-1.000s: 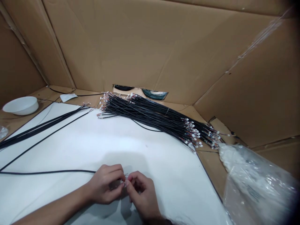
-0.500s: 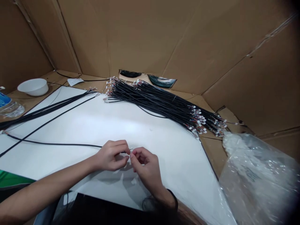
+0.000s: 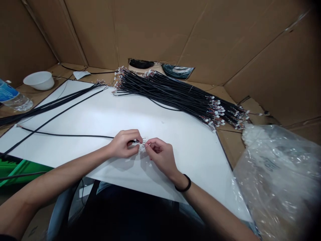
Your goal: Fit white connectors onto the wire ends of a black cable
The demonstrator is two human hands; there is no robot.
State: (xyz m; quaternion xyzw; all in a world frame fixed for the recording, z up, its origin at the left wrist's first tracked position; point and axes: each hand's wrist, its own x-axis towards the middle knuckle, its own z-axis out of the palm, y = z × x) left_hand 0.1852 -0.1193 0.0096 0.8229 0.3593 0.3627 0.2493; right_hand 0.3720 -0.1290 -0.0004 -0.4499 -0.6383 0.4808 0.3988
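A black cable (image 3: 75,135) runs from the left across the white board (image 3: 105,117) to my left hand (image 3: 126,144), whose fingers are closed on it near its end. Thin bare wires (image 3: 143,140) fan out from that end between my two hands. My right hand (image 3: 160,154), with a black band at the wrist, pinches at the wire ends; the small thing between its fingertips is too small to make out.
A big bundle of black cables (image 3: 170,93) with white connectors lies at the back. More cables (image 3: 57,102), a white bowl (image 3: 38,80) and a water bottle (image 3: 15,97) are at left. A clear plastic bag (image 3: 273,177) sits at right; a green bin (image 3: 27,172) stands below left.
The view has tilted down, so the scene sits higher and more of my right forearm shows. The wires between my hands are more spread. Both hands keep their pinch.
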